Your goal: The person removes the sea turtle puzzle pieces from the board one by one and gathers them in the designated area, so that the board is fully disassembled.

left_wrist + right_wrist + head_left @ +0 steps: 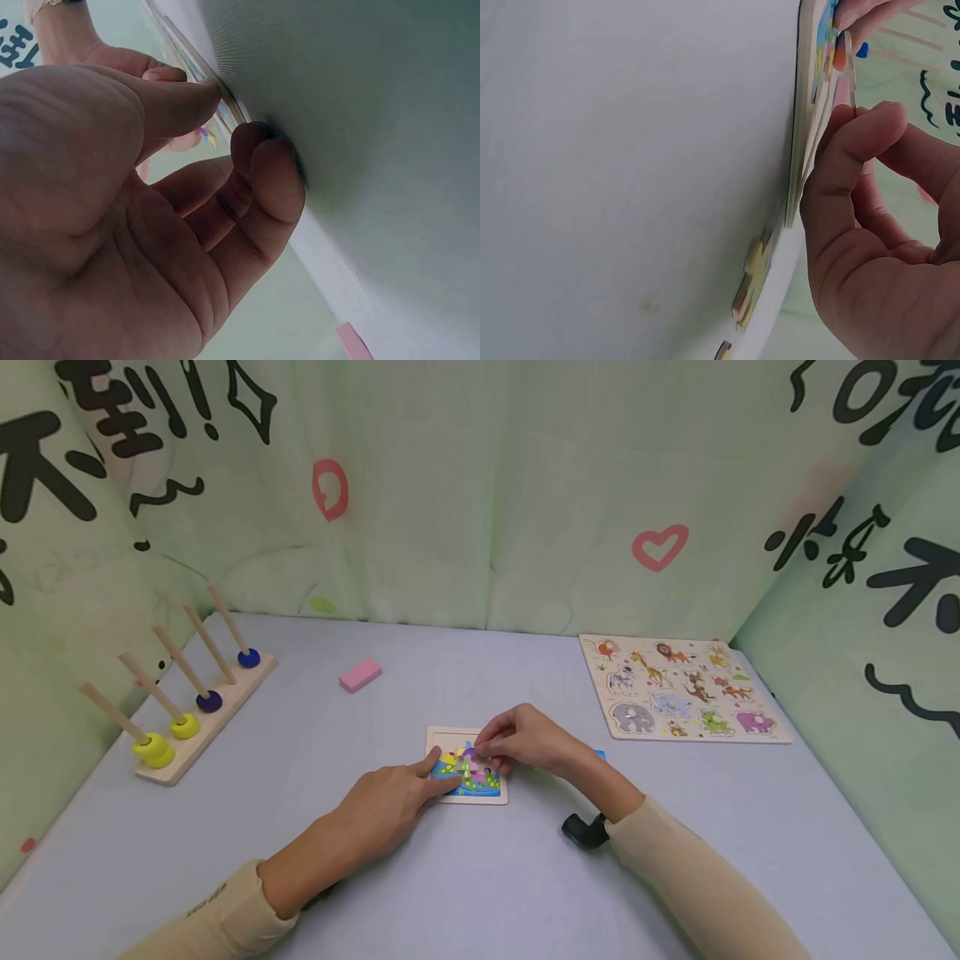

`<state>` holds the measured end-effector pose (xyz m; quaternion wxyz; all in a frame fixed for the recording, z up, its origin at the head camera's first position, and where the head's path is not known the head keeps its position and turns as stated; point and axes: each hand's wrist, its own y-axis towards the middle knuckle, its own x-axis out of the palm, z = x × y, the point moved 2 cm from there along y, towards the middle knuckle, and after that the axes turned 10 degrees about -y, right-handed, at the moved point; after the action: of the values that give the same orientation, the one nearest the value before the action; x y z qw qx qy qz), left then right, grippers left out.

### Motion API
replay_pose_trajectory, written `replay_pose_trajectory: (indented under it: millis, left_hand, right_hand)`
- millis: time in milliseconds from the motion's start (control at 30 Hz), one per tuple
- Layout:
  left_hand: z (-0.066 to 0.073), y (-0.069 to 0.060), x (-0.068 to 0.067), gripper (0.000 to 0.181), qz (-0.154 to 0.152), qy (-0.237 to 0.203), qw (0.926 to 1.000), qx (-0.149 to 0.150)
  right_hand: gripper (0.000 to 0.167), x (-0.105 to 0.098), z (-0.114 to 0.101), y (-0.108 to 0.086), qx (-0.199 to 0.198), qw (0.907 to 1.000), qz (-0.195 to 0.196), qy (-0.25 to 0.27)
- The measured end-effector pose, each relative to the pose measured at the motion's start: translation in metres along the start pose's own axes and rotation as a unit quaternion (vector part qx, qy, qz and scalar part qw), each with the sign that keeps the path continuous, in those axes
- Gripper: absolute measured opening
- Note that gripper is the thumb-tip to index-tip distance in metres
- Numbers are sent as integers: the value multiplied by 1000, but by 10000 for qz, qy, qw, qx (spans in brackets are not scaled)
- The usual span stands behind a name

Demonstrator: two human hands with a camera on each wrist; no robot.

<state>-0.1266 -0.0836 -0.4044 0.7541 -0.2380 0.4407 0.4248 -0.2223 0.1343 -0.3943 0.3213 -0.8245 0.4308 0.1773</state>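
Note:
A small wooden jigsaw puzzle (468, 799) lies flat in its pale frame, with a colourful picture on blue. My left hand (390, 802) rests at its left side, thumb and index finger reaching onto the picture and frame. In the left wrist view the other fingers (274, 180) bend down to the tabletop beside it. Over the puzzle's upper right, my right hand (525, 739) pinches a thin puzzle piece (852, 75) between thumb and fingertips, tilted above the board. The piece's printed side is hard to make out.
Loose puzzle pieces (754, 279) lie right of the frame, partly under the right arm. A pink block (361, 676) sits behind the puzzle. A peg stand with rings (210, 718) is at left, an animal puzzle board (697, 735) at back right. Printed cloth walls surround the table.

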Motion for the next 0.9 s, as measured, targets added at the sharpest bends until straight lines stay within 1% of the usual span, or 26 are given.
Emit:
replay_pose_trajectory:
  millis: [100,367,633,767,900]
  left_hand:
    - [0,0,0,34,-13,-34,10000,-45]
    - [0,0,0,34,-14,-37,10000,-77]
    - [0,0,1,34,17,-49,10000,-60]
    - [0,0,2,34,39,-52,9999,-85]
    - [-1,0,3,34,51,-49,9999,-79]
  right_hand:
    - [12,-5,2,-3,35,10000,54,-10]
    - [13,-21,14,-14,305,9992,179,182]
    - [15,-40,31,-35,301,9990,295,-126]
    - [15,-48,39,-47,391,9984,331,-231]
    - [16,-53,49,-59,461,9983,292,-207]
